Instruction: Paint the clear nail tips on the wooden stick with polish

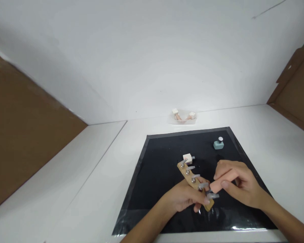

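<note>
A wooden strip [196, 186] carries several translucent nail tips on small silver balls. My left hand [186, 196] grips its lower end, with the thumb beside the last tip. My right hand [239, 184] pinches a peach cylindrical handle [223, 181], whose dark end reaches between the two lowest nail tips; whether it touches one is too small to tell. Just beyond the strip's upper end, a small white bottle [187, 158] lies on its side on the black mat [162, 168].
A teal bottle [218, 144] with a silver ball on top stands at the mat's back right. Behind the mat, a clear tray [183, 122] holds white-and-peach pieces. Brown panels [27, 128] flank the white table on both sides.
</note>
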Demonstrator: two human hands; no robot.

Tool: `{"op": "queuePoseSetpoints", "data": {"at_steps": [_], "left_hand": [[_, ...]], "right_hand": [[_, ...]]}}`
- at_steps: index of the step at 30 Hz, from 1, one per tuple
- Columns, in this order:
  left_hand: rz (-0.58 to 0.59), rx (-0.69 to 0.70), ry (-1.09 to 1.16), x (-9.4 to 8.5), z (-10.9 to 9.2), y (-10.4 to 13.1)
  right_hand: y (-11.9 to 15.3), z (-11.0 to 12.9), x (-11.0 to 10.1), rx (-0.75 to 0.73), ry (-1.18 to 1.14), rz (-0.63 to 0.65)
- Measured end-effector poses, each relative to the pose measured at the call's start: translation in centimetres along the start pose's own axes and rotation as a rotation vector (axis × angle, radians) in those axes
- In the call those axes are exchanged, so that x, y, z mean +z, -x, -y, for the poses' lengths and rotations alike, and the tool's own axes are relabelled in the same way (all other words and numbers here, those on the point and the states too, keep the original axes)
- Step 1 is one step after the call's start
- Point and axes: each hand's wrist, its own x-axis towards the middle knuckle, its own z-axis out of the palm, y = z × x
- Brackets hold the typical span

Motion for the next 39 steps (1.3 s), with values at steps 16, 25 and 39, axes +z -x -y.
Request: {"op": "queuePoseSetpoints", "data": {"at_steps": [16, 25, 39], "left_hand": [[0.011, 0.004, 0.052, 0.1, 0.0, 0.1], [0.043, 0.037, 0.120, 0.0, -0.5, 0.5], [0.063, 0.064, 0.160, 0.3, -0.9, 0.5]], "right_hand": [[-0.7, 1.2, -0.3, -0.068, 0.114, -0.014], [-1.5, 2.2, -0.4, -0.126, 0.203, 0.008], [-1.4, 2.2, -0.5, -0.178, 0.267, 0.065]]}}
